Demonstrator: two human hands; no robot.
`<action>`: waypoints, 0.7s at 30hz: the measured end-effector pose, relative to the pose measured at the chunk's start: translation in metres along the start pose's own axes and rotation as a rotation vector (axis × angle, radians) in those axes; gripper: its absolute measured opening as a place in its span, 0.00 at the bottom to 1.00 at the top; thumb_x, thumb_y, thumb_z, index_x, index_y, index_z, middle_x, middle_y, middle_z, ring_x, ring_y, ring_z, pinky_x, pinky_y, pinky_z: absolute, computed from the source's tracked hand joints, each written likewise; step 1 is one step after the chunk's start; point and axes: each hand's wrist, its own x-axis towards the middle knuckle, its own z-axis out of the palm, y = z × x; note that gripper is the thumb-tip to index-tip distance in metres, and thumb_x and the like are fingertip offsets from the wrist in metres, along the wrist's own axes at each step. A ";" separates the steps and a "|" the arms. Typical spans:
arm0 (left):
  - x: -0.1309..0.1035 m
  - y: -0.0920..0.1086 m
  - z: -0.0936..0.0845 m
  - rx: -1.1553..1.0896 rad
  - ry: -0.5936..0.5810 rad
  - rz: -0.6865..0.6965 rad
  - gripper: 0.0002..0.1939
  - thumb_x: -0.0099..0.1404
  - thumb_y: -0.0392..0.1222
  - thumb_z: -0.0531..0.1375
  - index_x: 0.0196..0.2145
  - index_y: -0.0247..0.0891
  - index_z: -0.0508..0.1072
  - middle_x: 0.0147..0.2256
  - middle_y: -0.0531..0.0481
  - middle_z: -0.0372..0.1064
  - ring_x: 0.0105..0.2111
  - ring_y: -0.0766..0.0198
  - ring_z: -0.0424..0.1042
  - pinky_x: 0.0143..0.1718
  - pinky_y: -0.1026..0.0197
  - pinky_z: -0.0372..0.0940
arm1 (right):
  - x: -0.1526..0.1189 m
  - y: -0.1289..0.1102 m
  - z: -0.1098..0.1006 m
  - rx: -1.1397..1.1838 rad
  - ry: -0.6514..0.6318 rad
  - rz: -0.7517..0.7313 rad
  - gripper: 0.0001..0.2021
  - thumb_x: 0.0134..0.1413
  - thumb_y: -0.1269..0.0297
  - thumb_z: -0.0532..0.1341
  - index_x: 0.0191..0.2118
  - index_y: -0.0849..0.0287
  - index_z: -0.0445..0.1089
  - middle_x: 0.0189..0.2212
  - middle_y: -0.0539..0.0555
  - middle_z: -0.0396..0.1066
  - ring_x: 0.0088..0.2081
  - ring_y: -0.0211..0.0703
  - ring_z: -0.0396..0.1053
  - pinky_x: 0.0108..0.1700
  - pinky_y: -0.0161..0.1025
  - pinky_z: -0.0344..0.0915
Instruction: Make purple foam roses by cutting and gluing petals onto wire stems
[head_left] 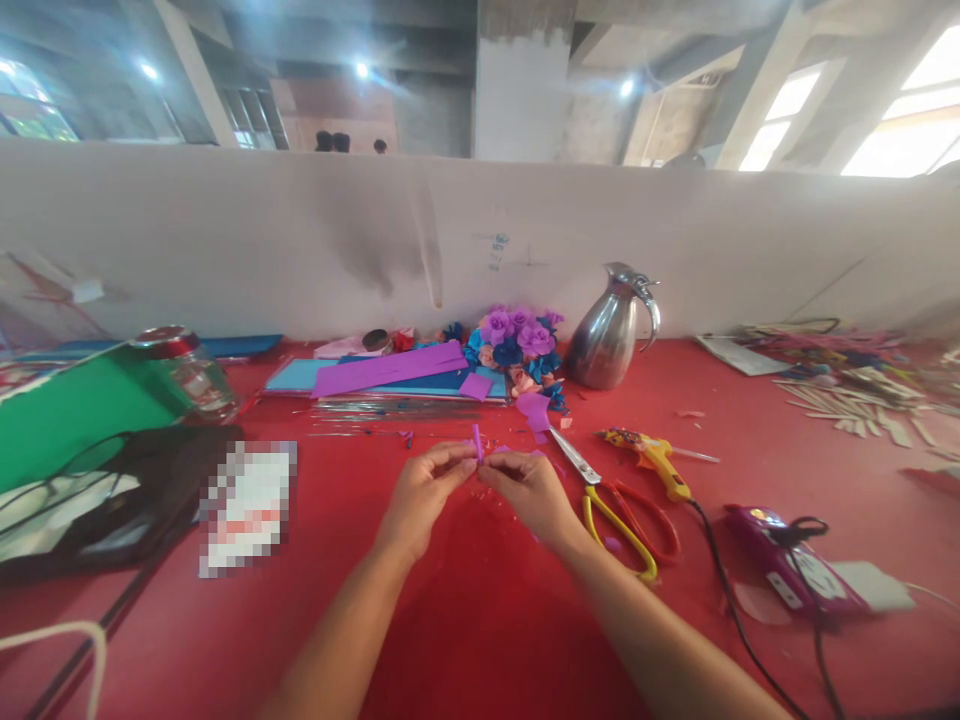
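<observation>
Above the red table, my left hand and my right hand meet fingertip to fingertip. Between them is a small rolled piece of purple paper, standing upright, pinched by the fingers of both hands. Its lower end is hidden by the fingertips. Purple paper scraps lie just behind my right hand. To the right of that hand rest scissors with one yellow and one red handle, blades pointing away. A purple paper piece lies at their tips.
Behind the hands are purple paper strips, metal wires and a bunch of paper flowers. A steel jug stands beside them. Rightward lie a yellow glue gun and a purple power strip. A glass jar stands left.
</observation>
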 end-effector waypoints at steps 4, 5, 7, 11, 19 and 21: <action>0.000 0.001 0.000 -0.009 -0.024 0.004 0.10 0.49 0.41 0.66 0.32 0.38 0.80 0.39 0.46 0.76 0.42 0.58 0.70 0.49 0.58 0.59 | -0.001 0.000 0.000 -0.125 0.029 -0.080 0.08 0.50 0.62 0.60 0.28 0.56 0.75 0.23 0.50 0.69 0.27 0.40 0.62 0.31 0.37 0.55; 0.000 0.002 0.001 -0.010 -0.022 0.006 0.09 0.49 0.41 0.66 0.31 0.38 0.80 0.38 0.46 0.76 0.41 0.58 0.70 0.49 0.58 0.59 | -0.001 -0.001 0.000 -0.150 0.036 -0.100 0.08 0.51 0.63 0.59 0.27 0.56 0.75 0.23 0.50 0.68 0.28 0.40 0.62 0.31 0.37 0.55; 0.000 0.003 0.001 -0.020 -0.021 0.025 0.08 0.49 0.41 0.66 0.29 0.38 0.80 0.37 0.46 0.75 0.41 0.58 0.69 0.49 0.58 0.59 | -0.001 -0.001 0.001 -0.187 0.037 -0.125 0.08 0.51 0.63 0.58 0.26 0.55 0.74 0.23 0.50 0.67 0.27 0.40 0.62 0.31 0.37 0.55; -0.001 0.006 0.002 -0.045 -0.006 0.053 0.04 0.48 0.40 0.66 0.24 0.38 0.78 0.34 0.48 0.73 0.40 0.59 0.68 0.48 0.59 0.60 | -0.003 -0.003 0.005 -0.197 0.032 -0.138 0.10 0.52 0.64 0.57 0.24 0.56 0.71 0.22 0.50 0.65 0.26 0.40 0.61 0.30 0.36 0.54; -0.002 0.005 0.004 -0.083 0.049 0.105 0.05 0.45 0.39 0.68 0.20 0.38 0.75 0.34 0.50 0.67 0.38 0.61 0.67 0.42 0.61 0.62 | -0.001 0.008 0.008 -0.119 -0.034 -0.103 0.09 0.52 0.64 0.56 0.24 0.58 0.68 0.22 0.48 0.66 0.26 0.37 0.61 0.30 0.35 0.55; -0.001 0.003 0.004 -0.060 0.071 0.127 0.06 0.45 0.39 0.68 0.19 0.37 0.74 0.33 0.50 0.66 0.38 0.62 0.67 0.41 0.61 0.61 | -0.002 0.010 0.009 -0.089 -0.047 -0.076 0.09 0.51 0.63 0.56 0.25 0.59 0.70 0.22 0.48 0.67 0.26 0.37 0.62 0.31 0.35 0.56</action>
